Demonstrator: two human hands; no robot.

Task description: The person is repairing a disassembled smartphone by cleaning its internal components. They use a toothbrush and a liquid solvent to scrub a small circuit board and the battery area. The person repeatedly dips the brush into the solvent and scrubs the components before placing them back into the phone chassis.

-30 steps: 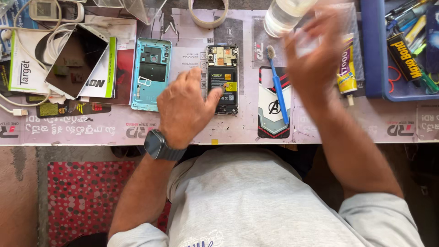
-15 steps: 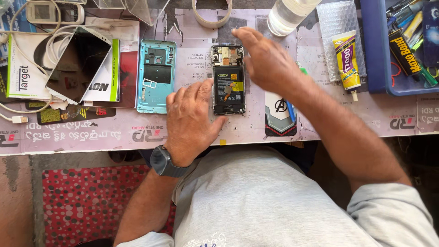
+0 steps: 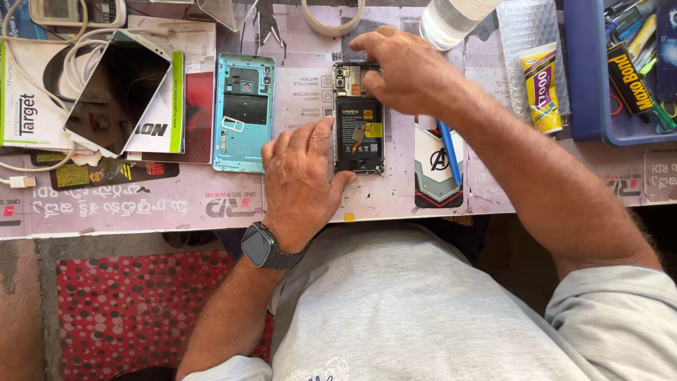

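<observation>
Head view: your opened phone (image 3: 359,120) lies on the table (image 3: 141,204), battery side up.
Left hand (image 3: 300,180): flat, fingers spread, pressing the phone's left edge, closed on nothing.
Right hand (image 3: 405,70): fingertips curled down onto the phone's top end.
Nearby: teal back cover (image 3: 243,113) left, blue tool (image 3: 449,152) right.
</observation>
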